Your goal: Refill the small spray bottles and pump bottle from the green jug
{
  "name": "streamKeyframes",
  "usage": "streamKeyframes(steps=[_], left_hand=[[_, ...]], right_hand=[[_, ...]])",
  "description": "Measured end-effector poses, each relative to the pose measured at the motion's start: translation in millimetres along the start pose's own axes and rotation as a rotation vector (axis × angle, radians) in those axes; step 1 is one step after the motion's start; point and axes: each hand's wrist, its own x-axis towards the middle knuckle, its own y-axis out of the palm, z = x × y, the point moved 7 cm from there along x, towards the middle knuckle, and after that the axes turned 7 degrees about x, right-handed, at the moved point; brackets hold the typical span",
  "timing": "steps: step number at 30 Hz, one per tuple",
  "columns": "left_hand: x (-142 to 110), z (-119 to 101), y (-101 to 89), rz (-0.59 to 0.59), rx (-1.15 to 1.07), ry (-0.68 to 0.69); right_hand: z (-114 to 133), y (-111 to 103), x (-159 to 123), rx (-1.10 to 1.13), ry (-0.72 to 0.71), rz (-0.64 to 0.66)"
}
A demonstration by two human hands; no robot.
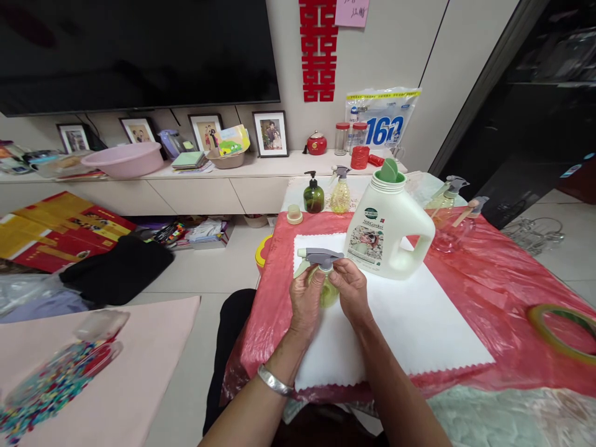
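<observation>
A small clear spray bottle (329,297) with yellowish liquid and a grey trigger head (321,256) is upright between my two hands. My left hand (306,297) closes round its left side, thumb near the neck. On the other side my right hand (352,290) grips the bottle at the collar below the head. Both hands are above a white cloth (410,316) with a scalloped edge. Just behind them stands a large pale green jug (395,223) with a handle, a green scoop-like piece (390,171) sitting in its open mouth.
Behind the cloth are a pale cap (294,215), a dark green pump bottle (313,195) and a yellow spray bottle (340,194). More spray bottles (449,239) stand right of the jug. A tape roll (565,332) lies on the red table cover (503,285). Beads (51,388) lie at left.
</observation>
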Motion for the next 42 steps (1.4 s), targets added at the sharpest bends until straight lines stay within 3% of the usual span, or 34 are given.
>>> streamKeyframes(steps=[5,11,18,32,42], left_hand=[[0,6,-12.4,-0.083,0.052,-0.01],[0,7,-15.8,-0.051,0.078,0.004],[1,2,-2.6,0.05,0.028,0.006],[1,5,-11.5,0.031,0.061,0.02],[4,5,-8.7,-0.011,0.041,0.001]], right_hand=[[-2,-2,0,-0.013,-0.011,-0.01],[-4,-3,2,-0.022,-0.029,0.0],[-6,-5,1,-0.036,-0.007,0.035],[-3,-6,2,-0.019,-0.03,-0.03],[3,-2,0,-0.01,-0.017,0.01]])
